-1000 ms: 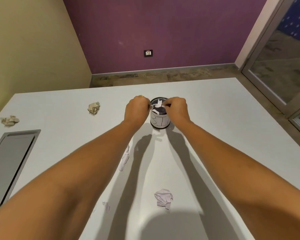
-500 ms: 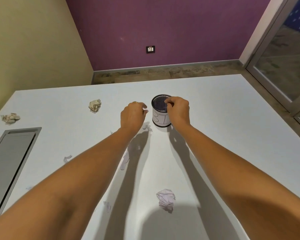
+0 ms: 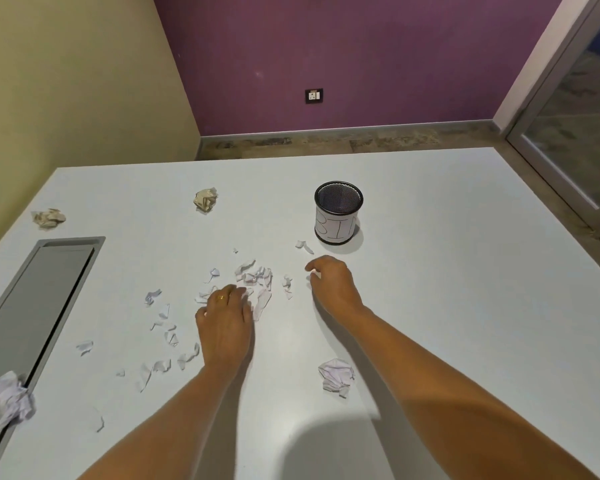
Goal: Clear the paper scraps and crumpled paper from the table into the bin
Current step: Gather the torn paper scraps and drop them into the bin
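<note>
Bin (image 3: 336, 225) marked "BIN", left hand (image 3: 224, 320) resting open on paper scraps (image 3: 255, 275), right hand (image 3: 329, 282) pinching small scrap (image 3: 311, 271)

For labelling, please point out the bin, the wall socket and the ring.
bin (image 3: 335, 228): head view, its paper label.
wall socket (image 3: 314, 95): head view, its middle.
ring (image 3: 221, 298): head view, its gold band.

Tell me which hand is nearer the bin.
Right. The right hand sits just in front of the bin, slightly to its left, not touching it. The left hand is farther back and left, resting on the paper scraps.
</note>
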`<state>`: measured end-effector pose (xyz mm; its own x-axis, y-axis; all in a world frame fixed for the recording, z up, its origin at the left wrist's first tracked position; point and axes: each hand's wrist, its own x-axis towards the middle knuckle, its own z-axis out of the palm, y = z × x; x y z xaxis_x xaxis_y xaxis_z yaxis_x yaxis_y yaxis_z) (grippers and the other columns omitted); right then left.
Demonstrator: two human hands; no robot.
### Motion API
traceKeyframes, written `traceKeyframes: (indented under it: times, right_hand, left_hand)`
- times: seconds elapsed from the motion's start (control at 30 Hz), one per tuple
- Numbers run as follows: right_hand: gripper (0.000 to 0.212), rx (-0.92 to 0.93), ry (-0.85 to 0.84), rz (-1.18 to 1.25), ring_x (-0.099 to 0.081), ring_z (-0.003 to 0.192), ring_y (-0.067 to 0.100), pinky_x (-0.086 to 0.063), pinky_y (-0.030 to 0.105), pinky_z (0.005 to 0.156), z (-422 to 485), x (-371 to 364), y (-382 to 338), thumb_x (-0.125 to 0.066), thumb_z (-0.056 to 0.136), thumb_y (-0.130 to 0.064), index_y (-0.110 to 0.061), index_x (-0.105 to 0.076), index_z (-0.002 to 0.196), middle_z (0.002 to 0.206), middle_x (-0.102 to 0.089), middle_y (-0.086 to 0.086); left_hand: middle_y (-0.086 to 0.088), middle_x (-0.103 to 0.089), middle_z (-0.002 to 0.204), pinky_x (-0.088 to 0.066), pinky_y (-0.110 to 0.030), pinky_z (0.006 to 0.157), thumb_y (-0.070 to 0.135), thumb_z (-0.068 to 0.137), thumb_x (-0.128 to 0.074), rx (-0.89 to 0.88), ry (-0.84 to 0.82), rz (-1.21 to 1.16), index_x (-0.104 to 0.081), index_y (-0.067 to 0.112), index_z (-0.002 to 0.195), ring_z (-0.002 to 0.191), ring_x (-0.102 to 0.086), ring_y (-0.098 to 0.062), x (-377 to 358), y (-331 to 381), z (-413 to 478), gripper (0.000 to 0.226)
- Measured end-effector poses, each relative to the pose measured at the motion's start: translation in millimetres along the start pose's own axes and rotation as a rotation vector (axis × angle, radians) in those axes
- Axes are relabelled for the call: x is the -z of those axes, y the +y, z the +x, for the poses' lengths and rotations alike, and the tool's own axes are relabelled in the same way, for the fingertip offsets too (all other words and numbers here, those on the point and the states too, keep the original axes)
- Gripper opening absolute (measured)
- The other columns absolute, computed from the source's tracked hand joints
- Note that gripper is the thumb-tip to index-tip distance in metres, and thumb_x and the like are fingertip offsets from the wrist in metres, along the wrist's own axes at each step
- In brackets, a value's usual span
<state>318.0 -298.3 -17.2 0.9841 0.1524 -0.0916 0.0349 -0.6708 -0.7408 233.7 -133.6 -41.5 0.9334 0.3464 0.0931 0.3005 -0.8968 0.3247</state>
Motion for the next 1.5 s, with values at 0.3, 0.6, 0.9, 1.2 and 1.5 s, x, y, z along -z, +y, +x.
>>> traceKeyframes:
  times: [0.3, 0.6, 0.9, 1.2, 1.5]
  right_hand:
    - [0.051, 0.114, -0.208, -0.172, -0.029, 0.139, 0.025, -0.026, 0.029, 0.11, 11, -10, 11, -0.056, 0.092, -0.019, -0.011, -0.039, 0.139, 0.151, -0.03, 0.01]
    - [0.074, 0.282, -0.182, -0.395, 0.006, 0.147, 0.025, -0.006, 0.049, 0.118, 29, -31, 14, -0.058, 0.088, -0.038, -0.021, -0.017, 0.148, 0.159, 0.004, 0.008]
    - [0.047, 0.204, -0.207, -0.248, -0.016, 0.145, 0.026, -0.018, 0.039, 0.116, 42, -35, 16, -0.05, 0.094, -0.026, -0.011, -0.041, 0.138, 0.154, -0.027, 0.012]
    - [0.017, 0.242, -0.061, -0.237, -0.037, 0.074, 0.023, -0.034, 0.03, 0.066, 28, -37, 13, -0.044, 0.076, 0.013, 0.004, -0.051, 0.063, 0.069, -0.046, 0.013]
    - [0.024, 0.268, 0.284, 0.085, -0.058, 0.115, 0.029, -0.032, 0.018, 0.103, 60, 27, -40, -0.05, 0.088, 0.009, 0.008, -0.067, 0.105, 0.121, -0.063, 0.021]
  left_hand:
    - [-0.006, -0.034, 0.149, -0.02, -0.059, 0.107, 0.038, 0.096, -0.034, 0.04, -0.072, 0.114, -0.035, 0.02, 0.139, 0.139, -0.028, -0.025, -19, -21, -16, 0.047]
    - [-0.003, -0.027, 0.153, -0.012, -0.06, 0.111, 0.041, 0.094, -0.034, 0.081, -0.063, 0.07, -0.028, 0.023, 0.141, 0.142, -0.021, -0.022, -24, -22, -15, 0.05]
    - [-0.002, -0.026, 0.153, -0.013, -0.06, 0.111, 0.052, 0.086, -0.008, 0.07, -0.05, 0.086, -0.028, 0.023, 0.141, 0.143, -0.021, -0.021, -25, -21, -15, 0.066]
    - [-0.004, -0.029, 0.152, -0.013, -0.06, 0.111, 0.046, 0.092, -0.023, 0.09, -0.054, 0.068, -0.031, 0.02, 0.139, 0.142, -0.022, -0.021, -24, -20, -16, 0.054]
    - [-0.004, -0.029, 0.152, -0.012, -0.058, 0.112, 0.047, 0.09, -0.022, 0.088, -0.058, 0.063, -0.031, 0.018, 0.14, 0.143, -0.021, -0.021, -23, -20, -15, 0.058]
